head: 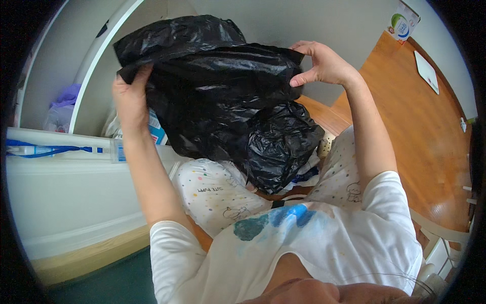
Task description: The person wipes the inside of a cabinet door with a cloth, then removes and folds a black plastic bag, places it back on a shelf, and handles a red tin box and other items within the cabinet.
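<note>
A large black plastic bag spreads between my two hands above my lap. My left hand grips its edge at the left, with the fingers partly hidden behind the plastic. At the right, my right hand pinches the upper edge between thumb and fingers. The lower part of the bag bunches into a crumpled bundle between my knees. Some white and dark blue material shows under that bundle; what it is I cannot tell.
A white shelf unit on the left holds a purple plastic bag. On the white ledge lies a blue lanyard with a clear holder. To the right are a wooden surface, a white flat object and a printed box.
</note>
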`<action>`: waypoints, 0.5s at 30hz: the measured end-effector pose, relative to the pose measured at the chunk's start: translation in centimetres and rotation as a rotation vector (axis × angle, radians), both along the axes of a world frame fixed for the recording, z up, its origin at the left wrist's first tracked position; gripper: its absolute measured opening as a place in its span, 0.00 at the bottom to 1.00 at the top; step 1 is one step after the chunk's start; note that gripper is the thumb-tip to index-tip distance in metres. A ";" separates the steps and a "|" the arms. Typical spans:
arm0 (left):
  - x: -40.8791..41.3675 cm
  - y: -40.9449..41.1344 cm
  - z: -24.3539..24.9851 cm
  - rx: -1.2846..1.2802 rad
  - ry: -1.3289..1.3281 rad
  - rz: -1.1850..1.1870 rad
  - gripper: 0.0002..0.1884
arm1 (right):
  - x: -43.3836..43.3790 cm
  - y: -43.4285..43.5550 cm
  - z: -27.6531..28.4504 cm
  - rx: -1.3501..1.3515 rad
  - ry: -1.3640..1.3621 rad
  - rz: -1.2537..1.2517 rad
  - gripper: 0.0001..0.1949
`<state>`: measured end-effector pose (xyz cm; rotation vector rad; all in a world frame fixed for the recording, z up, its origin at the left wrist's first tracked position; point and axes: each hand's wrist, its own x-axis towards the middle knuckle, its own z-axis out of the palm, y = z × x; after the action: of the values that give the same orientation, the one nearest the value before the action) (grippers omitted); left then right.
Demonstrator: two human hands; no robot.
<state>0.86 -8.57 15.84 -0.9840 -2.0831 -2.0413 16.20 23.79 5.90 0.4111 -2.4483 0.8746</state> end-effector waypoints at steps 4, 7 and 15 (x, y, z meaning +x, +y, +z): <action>-1.1 -1.7 3.3 0.026 0.065 0.000 0.12 | 0.4 0.2 1.8 -0.069 -0.036 -0.424 0.16; -0.5 -1.5 5.6 0.075 0.090 -0.053 0.11 | 0.9 0.7 3.0 -0.321 0.215 -0.547 0.15; -0.9 -1.7 7.0 0.066 0.006 -0.222 0.10 | 1.4 2.6 1.8 -0.144 0.293 -0.624 0.19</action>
<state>0.01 -10.26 22.83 -1.2584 -1.9677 -2.1876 17.61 26.35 7.74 -0.2569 -2.0351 0.6523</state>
